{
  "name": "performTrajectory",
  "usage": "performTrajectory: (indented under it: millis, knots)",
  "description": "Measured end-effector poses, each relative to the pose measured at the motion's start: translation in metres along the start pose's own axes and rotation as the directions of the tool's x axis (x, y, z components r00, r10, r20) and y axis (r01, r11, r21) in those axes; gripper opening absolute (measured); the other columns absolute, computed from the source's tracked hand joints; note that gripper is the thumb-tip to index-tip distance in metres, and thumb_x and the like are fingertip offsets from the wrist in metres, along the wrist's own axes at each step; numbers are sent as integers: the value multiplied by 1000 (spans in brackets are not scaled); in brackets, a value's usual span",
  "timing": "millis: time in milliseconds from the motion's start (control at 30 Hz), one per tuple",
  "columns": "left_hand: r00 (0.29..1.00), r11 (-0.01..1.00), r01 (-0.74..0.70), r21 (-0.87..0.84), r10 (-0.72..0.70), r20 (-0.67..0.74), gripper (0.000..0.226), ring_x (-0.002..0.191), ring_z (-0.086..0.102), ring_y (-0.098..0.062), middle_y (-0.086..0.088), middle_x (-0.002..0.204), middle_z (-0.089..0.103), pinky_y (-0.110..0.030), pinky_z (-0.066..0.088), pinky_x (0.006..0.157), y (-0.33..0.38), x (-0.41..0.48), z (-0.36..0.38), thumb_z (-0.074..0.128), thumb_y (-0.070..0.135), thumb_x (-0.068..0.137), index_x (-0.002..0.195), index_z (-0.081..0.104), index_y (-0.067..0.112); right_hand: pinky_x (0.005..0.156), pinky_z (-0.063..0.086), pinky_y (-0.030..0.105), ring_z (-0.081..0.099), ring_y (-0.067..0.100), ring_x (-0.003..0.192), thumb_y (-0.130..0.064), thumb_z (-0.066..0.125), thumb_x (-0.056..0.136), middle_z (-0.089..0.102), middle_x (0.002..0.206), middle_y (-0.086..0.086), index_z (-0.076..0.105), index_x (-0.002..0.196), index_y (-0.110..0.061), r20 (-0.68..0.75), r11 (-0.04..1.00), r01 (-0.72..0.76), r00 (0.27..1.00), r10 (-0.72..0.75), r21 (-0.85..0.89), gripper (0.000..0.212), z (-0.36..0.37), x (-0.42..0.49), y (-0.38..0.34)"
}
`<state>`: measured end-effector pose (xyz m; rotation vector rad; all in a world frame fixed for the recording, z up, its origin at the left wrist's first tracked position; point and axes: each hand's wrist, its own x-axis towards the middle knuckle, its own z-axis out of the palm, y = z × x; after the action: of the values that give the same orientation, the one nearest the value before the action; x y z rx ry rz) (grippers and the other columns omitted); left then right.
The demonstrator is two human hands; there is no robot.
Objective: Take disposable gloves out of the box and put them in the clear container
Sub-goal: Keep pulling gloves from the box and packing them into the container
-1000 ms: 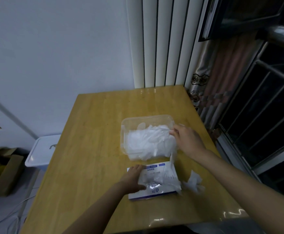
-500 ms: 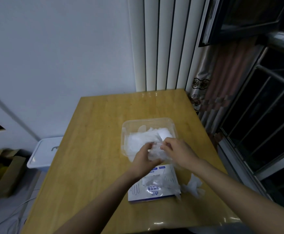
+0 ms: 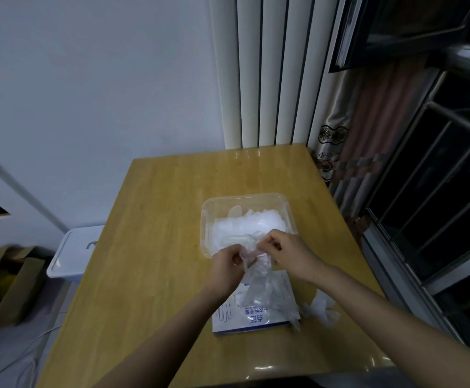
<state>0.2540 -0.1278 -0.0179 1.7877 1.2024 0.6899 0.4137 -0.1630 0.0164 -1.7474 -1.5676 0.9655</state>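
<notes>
A clear plastic container (image 3: 246,198) sits on the wooden table (image 3: 158,247), holding a heap of thin white disposable gloves (image 3: 245,228). In front of it lies the flat white and blue glove box (image 3: 252,317). Between box and container, my left hand (image 3: 227,268) and my right hand (image 3: 282,252) each pinch the top of one clear glove (image 3: 259,278), which hangs down over the box. Another crumpled glove (image 3: 322,308) lies on the table just right of the box.
The table's right edge runs close to a curtain (image 3: 337,141) and a dark window (image 3: 438,191). A white lidded bin (image 3: 74,252) and cardboard boxes (image 3: 7,281) stand on the floor to the left. A white radiator (image 3: 264,71) rises behind the table.
My left hand left the glove box and my right hand left the container's glove pile. Both came together above the box and now hold one glove between them.
</notes>
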Motion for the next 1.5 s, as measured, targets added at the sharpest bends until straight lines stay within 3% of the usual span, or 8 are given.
performTrajectory:
  millis: [267, 700, 833, 967, 1033, 1200, 1400, 1500]
  knots:
    - [1000, 999, -10, -30, 10, 0, 15, 64, 52, -6, 2, 71, 60, -12, 42, 57, 5, -4, 2, 63, 8, 87, 72, 59, 11, 58, 51, 13, 62, 4, 58, -5, 55, 93, 62, 73, -3, 65, 95, -8, -7, 999, -5, 1000, 5, 32, 11, 8, -1, 0]
    - [999, 996, 36, 83, -38, 12, 20, 64, 48, -11, -9, 75, 57, -14, 41, 59, -10, -11, 0, 58, 14, 92, 83, 54, -3, 59, 48, 15, 59, 12, 64, -11, 48, 98, 57, 70, 2, 47, 76, -16, -187, 993, -114, 975, 117, 29, 23, -3, 0, 18]
    - [997, 997, 75, 14, -75, -23, 19, 62, 44, -11, -3, 71, 51, -15, 39, 57, -9, -13, 7, 57, 16, 93, 81, 51, 3, 73, 55, 36, 60, 22, 83, -19, 49, 98, 56, 89, 8, 43, 84, -14, -40, 990, -136, 990, 137, 36, 16, 6, -5, 21]
    - [995, 997, 64, -53, -60, 78, 29, 68, 49, -21, -15, 75, 54, -35, 46, 63, -4, -14, 13, 59, 29, 89, 80, 49, 3, 55, 38, 13, 47, 5, 66, -7, 55, 92, 48, 75, -2, 39, 80, -23, 62, 993, -119, 991, 118, 25, 26, 17, -12, 22]
    - [992, 998, 56, -18, -53, 118, 35, 72, 53, -26, -18, 82, 56, -39, 48, 68, -5, -14, 15, 60, 34, 87, 84, 52, 0, 53, 36, 11, 46, 6, 64, 2, 54, 88, 48, 70, -2, 43, 75, -23, 26, 994, -106, 994, 106, -4, 30, 17, -12, 23]
    - [999, 991, 32, 128, -36, 24, 24, 73, 46, -3, 2, 87, 48, -6, 37, 67, -18, -12, 5, 63, 15, 89, 72, 47, 20, 60, 41, 13, 57, 20, 77, -2, 65, 84, 61, 83, 10, 55, 85, -8, -83, 995, -96, 992, 94, -23, 11, 3, -9, 35]
    - [992, 969, -67, 237, 39, 119, 37, 62, 43, -11, 6, 68, 47, -20, 36, 58, -37, -24, 8, 57, -4, 82, 67, 39, 25, 56, 39, 7, 46, 9, 66, -5, 70, 82, 52, 73, -1, 56, 82, -11, -138, 988, -146, 981, 137, -54, 16, -1, -16, 52]
    - [974, 906, -147, 396, 63, 217, 22, 73, 47, -15, 4, 87, 52, -27, 37, 64, -42, -32, 14, 51, 2, 88, 85, 50, 24, 57, 38, 9, 48, 11, 68, -8, 68, 85, 55, 75, 0, 56, 82, -12, -169, 984, -165, 974, 151, -70, 12, 2, -18, 58]
